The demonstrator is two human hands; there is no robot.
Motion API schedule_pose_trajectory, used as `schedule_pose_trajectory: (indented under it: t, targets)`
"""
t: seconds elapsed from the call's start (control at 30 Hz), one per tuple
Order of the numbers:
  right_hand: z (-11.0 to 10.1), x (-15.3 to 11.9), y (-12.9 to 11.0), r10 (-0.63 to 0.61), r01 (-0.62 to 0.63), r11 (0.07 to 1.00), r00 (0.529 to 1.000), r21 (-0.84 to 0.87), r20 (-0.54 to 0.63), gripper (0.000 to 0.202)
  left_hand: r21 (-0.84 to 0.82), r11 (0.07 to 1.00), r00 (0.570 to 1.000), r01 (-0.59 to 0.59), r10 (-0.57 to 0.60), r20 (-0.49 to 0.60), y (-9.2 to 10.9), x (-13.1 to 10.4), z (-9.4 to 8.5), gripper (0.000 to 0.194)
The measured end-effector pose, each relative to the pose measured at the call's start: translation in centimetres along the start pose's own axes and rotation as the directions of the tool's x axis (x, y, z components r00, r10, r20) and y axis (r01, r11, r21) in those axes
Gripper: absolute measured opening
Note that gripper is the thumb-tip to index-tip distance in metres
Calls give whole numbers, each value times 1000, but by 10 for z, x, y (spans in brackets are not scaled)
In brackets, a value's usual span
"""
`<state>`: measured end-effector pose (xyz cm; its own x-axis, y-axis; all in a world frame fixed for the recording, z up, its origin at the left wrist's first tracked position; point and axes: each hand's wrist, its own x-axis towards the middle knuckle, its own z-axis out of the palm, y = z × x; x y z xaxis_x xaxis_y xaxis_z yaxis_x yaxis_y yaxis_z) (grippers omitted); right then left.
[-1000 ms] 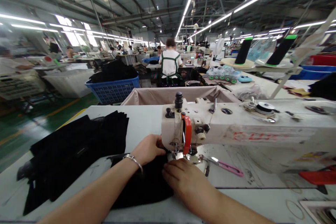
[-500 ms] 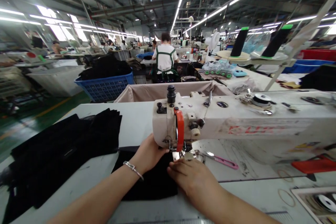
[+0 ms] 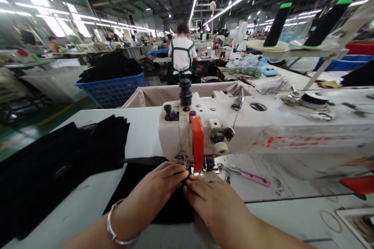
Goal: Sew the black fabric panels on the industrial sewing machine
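A black fabric piece lies on the pale table under the front of a white sewing machine with an orange guard. My left hand, a silver bangle at its wrist, is closed, fingers together and tips on the fabric's edge beside the needle area. Just right of it, my right hand presses its closed fingers on the fabric in front of the presser foot. The fingertips of both hands nearly meet. The hands cover part of the fabric's edge.
Stacked black fabric lies at the left. Pink-handled snips rest on the machine bed. Behind the table are a fabric-lined bin, a blue basket and a seated person. Black thread cones stand at the right.
My left hand has come back from beside the machine head, its fingertips now near my right hand's. The camera view has moved closer to the machine. My right hand stays on the fabric.
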<state>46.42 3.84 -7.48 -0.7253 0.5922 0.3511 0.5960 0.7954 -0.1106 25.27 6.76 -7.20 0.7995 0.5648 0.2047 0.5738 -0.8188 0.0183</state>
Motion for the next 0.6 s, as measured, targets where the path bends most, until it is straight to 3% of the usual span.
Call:
schedule_pose_trajectory:
  t: [0.1,0.2,0.3,0.43,0.6]
  targets:
    - [-3,-2,4,-25,23,999,998,31,64,29,177,984,999,-28,22,37,8,3,-8,41]
    - [-7,-4,9,-47,40,996,994,77,96,29,196,980,998,33,-41,37,18,5,-17,43]
    - [-7,-5,11,-39,36,990,999,139,21,28,178,982,997,70,-72,6,22,5,-17,47]
    - [-6,-5,10,-35,45,985,997,166,-64,27,152,985,996,80,-83,13,23,1,-4,51]
    - [-11,-3,9,-34,57,982,991,178,-127,25,62,978,980,198,-197,-11,27,0,4,50]
